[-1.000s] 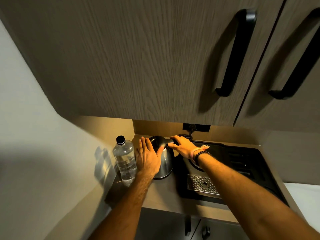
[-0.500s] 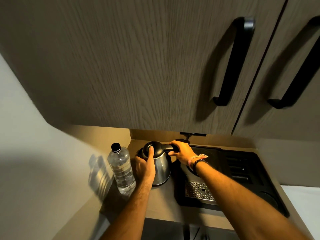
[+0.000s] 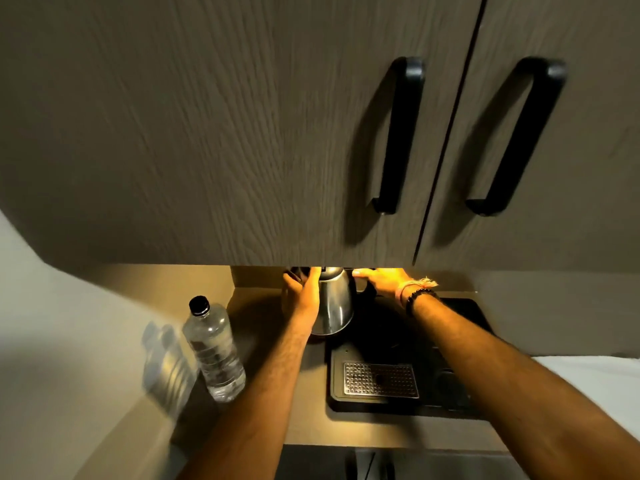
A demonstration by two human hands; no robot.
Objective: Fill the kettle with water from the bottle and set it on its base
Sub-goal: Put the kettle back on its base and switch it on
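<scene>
The steel kettle (image 3: pixel 335 303) is at the back of the counter, its top hidden behind the wall cupboard's lower edge. My left hand (image 3: pixel 302 294) wraps its left side, fingers reaching up toward the lid. My right hand (image 3: pixel 380 280), with bracelets on the wrist, holds the kettle's black handle on the right; its fingertips are partly hidden. A clear plastic water bottle (image 3: pixel 215 353) with a black cap on stands upright to the left, apart from both hands. I cannot make out the kettle's base.
A black tray (image 3: pixel 460 407) with a metal drip grate (image 3: pixel 380 380) lies right of the kettle. The wood-grain wall cupboard (image 3: pixel 242 133) with black handles (image 3: pixel 398 136) hangs low over the counter. A pale wall closes the left side.
The kettle has risen relative to the bottle. My left hand slid from its side up toward the lid while my right hand kept the handle. The cupboard edge now hides the kettle's top.
</scene>
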